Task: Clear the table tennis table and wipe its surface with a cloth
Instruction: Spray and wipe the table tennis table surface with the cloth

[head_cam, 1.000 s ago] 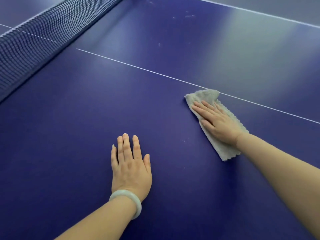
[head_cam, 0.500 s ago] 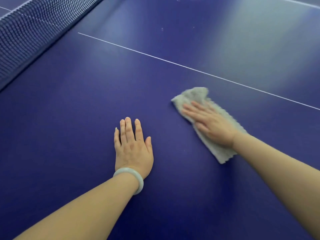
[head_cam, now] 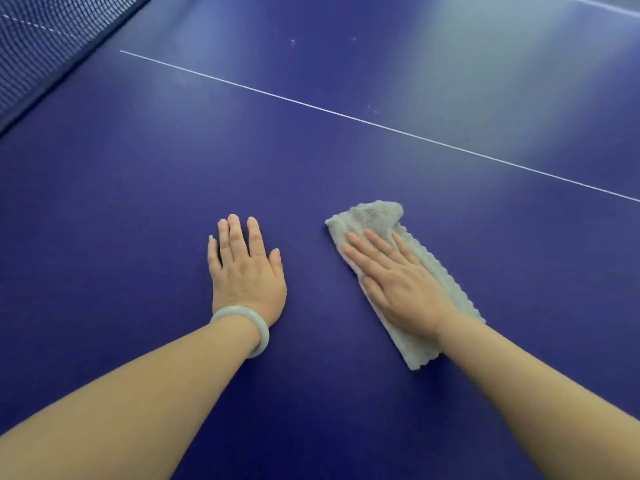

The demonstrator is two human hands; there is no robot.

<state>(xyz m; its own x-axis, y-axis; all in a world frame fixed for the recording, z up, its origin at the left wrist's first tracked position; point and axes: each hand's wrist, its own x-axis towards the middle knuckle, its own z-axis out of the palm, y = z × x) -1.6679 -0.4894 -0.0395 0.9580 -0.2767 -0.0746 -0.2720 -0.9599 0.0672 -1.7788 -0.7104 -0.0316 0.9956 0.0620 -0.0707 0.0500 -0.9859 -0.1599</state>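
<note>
View from my head, looking down at the blue table [head_cam: 138,202].

(a) My left hand [head_cam: 246,271] lies palm down, flat on the bare surface. Its fingers [head_cam: 235,237] are straight and close together, the thumb set slightly apart; they hold nothing. A pale green bangle [head_cam: 249,323] sits around this wrist.

(b) My right hand [head_cam: 398,289] lies palm down on the cloth [head_cam: 375,214]. Its fingers [head_cam: 362,263] are straight and a little spread, pointing up and to the left. They press the fabric onto the table and do not curl round it.

(c) The cloth is grey, folded into a long strip, and lies flat on the table under my right palm. One rumpled end shows beyond my fingertips. A scalloped edge runs along the outer side of the hand, and the other end shows beside my wrist. The cloth lies to the right of my left hand, apart from it, with bare table between the two.

(d) A thin white line [head_cam: 346,116] crosses the table on a slant, from upper left to right. Both hands and the cloth lie on my side of it, and the cloth does not touch it.

(e) The dark net [head_cam: 41,46] stands at the upper left corner, well apart from both hands.

(f) A few small pale specks [head_cam: 292,40] sit on the surface beyond the white line. A broad pale sheen [head_cam: 519,81] of light covers the upper right of the table.
</note>
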